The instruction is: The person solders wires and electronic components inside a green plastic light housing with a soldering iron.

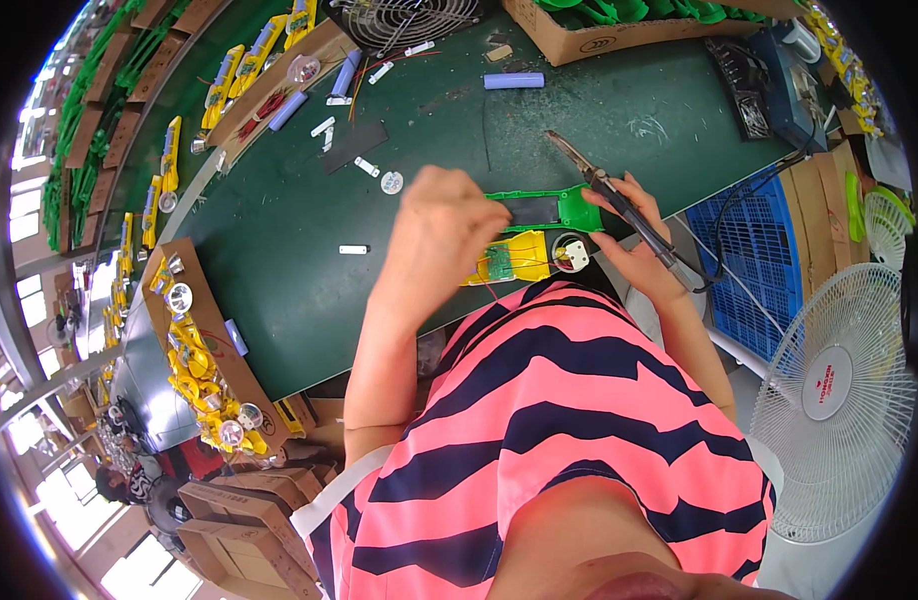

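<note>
A green plastic housing (582, 210) lies at the near table edge with a dark strip (532, 210) in its hollow. My left hand (439, 235) is closed, blurred at the fingertips, over the housing's left end; what it pinches is hidden. My right hand (634, 245) grips a soldering iron (634, 212), its tip pointing away to the upper left, while thumb and fingers also touch the housing's right end. Just nearer to me lies a yellow lamp shell (529, 256) with a green circuit board (499, 262), thin red wires and a round clear lamp head (570, 253).
Purple cylindrical cells (514, 80), small white parts (354, 249) and a dark flat piece (357, 145) are scattered on the green table (289, 340). A carton of green housings (619, 35) stands behind, yellow lamps (194, 360) at left. A fan (829, 390) is at right.
</note>
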Demonstrator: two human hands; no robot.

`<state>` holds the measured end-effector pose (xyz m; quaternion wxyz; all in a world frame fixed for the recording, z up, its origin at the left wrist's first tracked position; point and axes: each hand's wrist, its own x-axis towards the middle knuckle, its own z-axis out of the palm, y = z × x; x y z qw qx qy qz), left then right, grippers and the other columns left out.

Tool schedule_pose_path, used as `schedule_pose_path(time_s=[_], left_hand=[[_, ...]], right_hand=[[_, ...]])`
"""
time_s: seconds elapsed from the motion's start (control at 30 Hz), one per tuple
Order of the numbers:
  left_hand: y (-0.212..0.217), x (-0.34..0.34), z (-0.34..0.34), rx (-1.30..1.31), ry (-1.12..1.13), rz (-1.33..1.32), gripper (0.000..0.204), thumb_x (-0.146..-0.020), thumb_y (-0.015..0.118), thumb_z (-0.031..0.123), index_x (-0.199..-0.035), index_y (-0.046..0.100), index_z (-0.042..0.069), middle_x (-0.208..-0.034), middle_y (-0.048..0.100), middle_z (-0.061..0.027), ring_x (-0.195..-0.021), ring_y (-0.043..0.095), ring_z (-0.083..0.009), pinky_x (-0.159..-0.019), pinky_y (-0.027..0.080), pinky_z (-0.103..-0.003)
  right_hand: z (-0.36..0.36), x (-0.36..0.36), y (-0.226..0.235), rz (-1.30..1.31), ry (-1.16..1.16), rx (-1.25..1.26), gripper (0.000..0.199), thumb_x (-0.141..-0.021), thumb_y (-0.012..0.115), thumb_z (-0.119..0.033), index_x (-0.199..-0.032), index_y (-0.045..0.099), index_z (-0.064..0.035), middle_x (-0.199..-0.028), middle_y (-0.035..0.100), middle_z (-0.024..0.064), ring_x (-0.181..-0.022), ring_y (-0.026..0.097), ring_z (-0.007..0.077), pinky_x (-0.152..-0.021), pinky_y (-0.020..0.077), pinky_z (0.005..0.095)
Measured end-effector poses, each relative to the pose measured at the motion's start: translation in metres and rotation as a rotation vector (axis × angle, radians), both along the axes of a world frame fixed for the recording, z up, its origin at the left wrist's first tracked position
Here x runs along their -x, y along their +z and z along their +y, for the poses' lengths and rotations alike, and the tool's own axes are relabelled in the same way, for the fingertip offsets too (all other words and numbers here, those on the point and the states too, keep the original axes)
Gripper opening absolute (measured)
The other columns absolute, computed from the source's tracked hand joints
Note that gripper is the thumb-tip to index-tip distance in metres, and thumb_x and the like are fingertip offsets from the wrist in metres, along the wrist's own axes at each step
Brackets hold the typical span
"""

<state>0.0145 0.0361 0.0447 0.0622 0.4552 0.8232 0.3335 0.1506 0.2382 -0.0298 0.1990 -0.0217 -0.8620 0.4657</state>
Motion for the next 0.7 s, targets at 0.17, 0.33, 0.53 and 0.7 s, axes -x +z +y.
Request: schedule_pose_path(time_s=[0.17, 0.33, 0.53, 0.7], left_hand=[[-0.019, -0.029, 0.011, 0.238, -0.178, 0.233, 0.007, -0.063, 0.052, 0.005, -0.068, 0.057, 0.003, -0.077, 0.048, -0.0085, -0.079, 0.047, -0.0265, -0.070, 0.040, -0.034], [-0.042, -0.034, 0.003, 0.032, -0.126, 0.103, 0.009, -0.064, 0.053, 0.004, -0.071, 0.058, 0.004, -0.077, 0.051, -0.0088, -0.075, 0.050, -0.0265, -0.067, 0.041, -0.035], [-0.051, -0.042, 0.005, -0.128, 0.062, 0.289, 0.013, -0.065, 0.055, 0.005, -0.078, 0.058, 0.005, -0.071, 0.051, -0.0070, -0.065, 0.051, -0.0240, -0.058, 0.040, -0.036], [-0.055, -0.035, 0.004, 0.128, 0.236, 0.209, 0.016, -0.065, 0.053, 0.003, -0.076, 0.063, 0.007, -0.071, 0.053, -0.0090, -0.067, 0.056, -0.0273, -0.061, 0.045, -0.036]], right_hand=[[-0.001, 0.002, 0.010, -0.047, 0.022, -0.015, 0.050, -0.067, 0.066, -0.006, -0.114, 0.045, -0.0059, -0.106, 0.059, 0.0040, -0.107, 0.049, 0.0224, -0.102, 0.0259, 0.0404], [-0.002, 0.002, 0.004, -0.077, 0.036, -0.019, 0.049, -0.064, 0.067, -0.004, -0.110, 0.055, -0.0093, -0.113, 0.051, 0.0059, -0.107, 0.046, 0.0254, -0.102, 0.0271, 0.0383], [-0.008, 0.015, -0.002, -0.041, 0.116, -0.044, 0.056, -0.063, 0.068, -0.002, -0.113, 0.043, -0.0055, -0.112, 0.052, 0.0096, -0.107, 0.047, 0.0304, -0.097, 0.0338, 0.0381], [-0.013, 0.027, 0.008, -0.111, 0.169, 0.032, 0.053, -0.064, 0.069, -0.003, -0.112, 0.048, -0.0066, -0.109, 0.054, 0.0108, -0.108, 0.047, 0.0318, -0.091, 0.0394, 0.0359]])
